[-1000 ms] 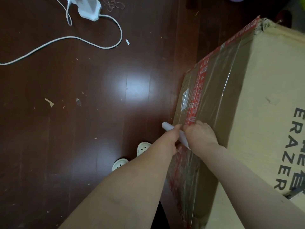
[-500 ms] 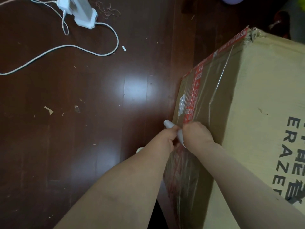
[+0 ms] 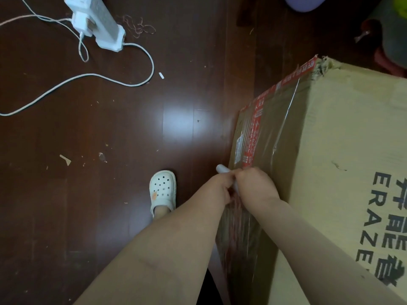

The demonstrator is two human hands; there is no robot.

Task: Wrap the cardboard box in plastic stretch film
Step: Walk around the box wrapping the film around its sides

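The box (image 3: 343,139) is standing on the floor (image 3: 105,227), filling the picture from 1 o'clock round to 5 o'clock. Its pale top is showing black letters reading "ERAZE" at 4 o'clock, and its far corner at 1 o'clock is looking torn. The darker side, facing 9 o'clock, is lying under clear film (image 3: 280,128), which is creasing and catching the light. Red tape (image 3: 253,137) is running along the top edge and down this side beneath the film. Both hands are meeting against this side, just below the middle of the picture. The left hand (image 3: 217,187) and the right hand (image 3: 256,183) are touching each other, fingers curled, and both are gripping a white tube (image 3: 221,168). The tube's rounded end is poking out toward 10 o'clock from the left hand, while the rest is lying hidden between the hands; whether it is carrying film is not possible to tell. Below the hands, toward 6 o'clock, the film is looking thicker and more wrinkled over the box side. At 8 o'clock from the hands, a foot in a white clog (image 3: 163,190) is standing on the floor. At 11 o'clock a white power strip (image 3: 99,27) is lying with its cable (image 3: 123,83) looping toward 9 o'clock, and a tangle of thread (image 3: 138,27) is lying just beside it at 3 o'clock. A paper scrap (image 3: 65,160) is lying at 9 o'clock.
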